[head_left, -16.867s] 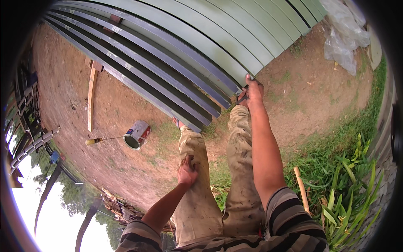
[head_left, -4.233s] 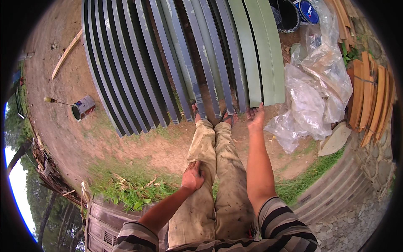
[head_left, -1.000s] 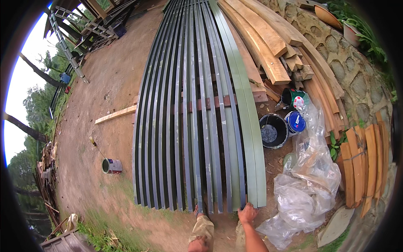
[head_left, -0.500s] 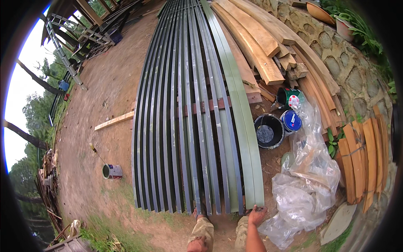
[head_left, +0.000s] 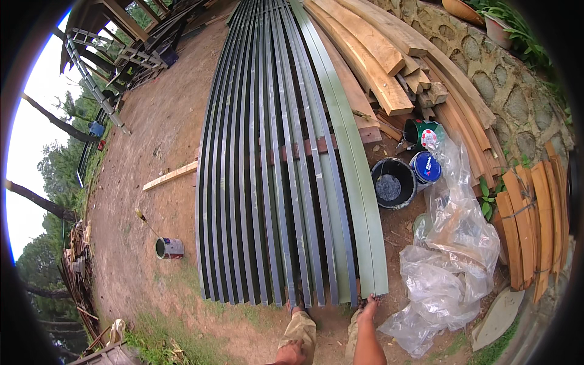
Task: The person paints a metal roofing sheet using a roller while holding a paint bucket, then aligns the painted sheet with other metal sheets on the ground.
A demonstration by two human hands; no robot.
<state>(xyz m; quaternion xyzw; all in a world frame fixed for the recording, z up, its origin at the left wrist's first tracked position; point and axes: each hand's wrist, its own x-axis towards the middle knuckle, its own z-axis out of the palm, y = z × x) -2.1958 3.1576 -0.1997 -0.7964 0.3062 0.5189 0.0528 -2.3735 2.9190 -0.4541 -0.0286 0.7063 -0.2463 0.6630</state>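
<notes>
Long planks stretch away from me side by side. Most are dark green strips [head_left: 261, 182] with narrow bluish-grey top faces, lying slightly apart. At their right edge lies a wider, pale green board [head_left: 359, 207], flat side up. My right hand [head_left: 367, 307] is closed on the near end of this board, fingers curled at its edge. Low in the picture, my left hand [head_left: 293, 351] rests on my trouser leg near the knee, its fingers laid over the cloth and holding nothing. My feet stand just at the planks' near ends.
Right of the planks sit a black bucket [head_left: 392, 182], a blue-lidded can [head_left: 426, 168], a green can [head_left: 420, 134] and crumpled clear plastic sheeting [head_left: 450, 261]. Sawn timber [head_left: 371, 55] is stacked behind them by a stone wall [head_left: 486, 73]. An open paint can [head_left: 170, 247] stands left.
The view has shifted slightly, so the planks and buckets sit a little differently in the picture. My right hand stays at the pale green board's end; my left stays on my leg.
</notes>
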